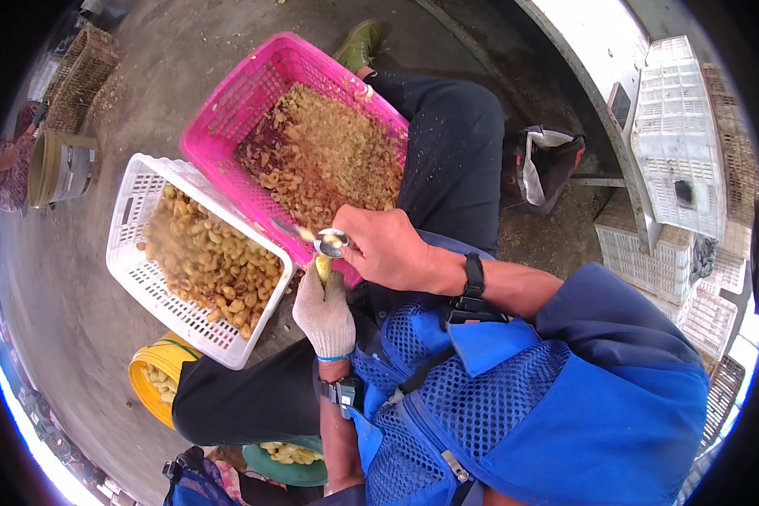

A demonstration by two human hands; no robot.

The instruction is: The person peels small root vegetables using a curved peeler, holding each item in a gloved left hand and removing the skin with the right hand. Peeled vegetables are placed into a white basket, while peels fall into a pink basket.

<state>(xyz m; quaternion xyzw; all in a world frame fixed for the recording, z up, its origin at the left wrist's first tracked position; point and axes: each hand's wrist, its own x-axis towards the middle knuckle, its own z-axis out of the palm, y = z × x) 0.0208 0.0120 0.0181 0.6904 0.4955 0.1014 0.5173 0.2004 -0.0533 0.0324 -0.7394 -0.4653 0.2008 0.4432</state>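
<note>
My gloved left hand (324, 313) holds a small pale yellow-green piece of produce (323, 268) upright between thumb and fingers. My bare right hand (386, 243) grips a shiny metal tool (330, 244) with a round, ring-like part, right at the top of that piece. A blurred pale sliver shows just left of the tool. Both hands are over the near corner of a pink plastic basket (221, 104), which holds brownish peelings and finer shreds (335, 145). Beside it, a white plastic basket (183, 326) holds many knobby yellow-brown pieces (212, 253).
A yellow bucket (140, 386) and a green container (278, 471) hold pale pieces near my lower leg. An open bag (547, 167) lies beyond my other knee. White crates (680, 139) are stacked at right. Another person (12, 167) is beside a tan bucket (63, 167) at far left.
</note>
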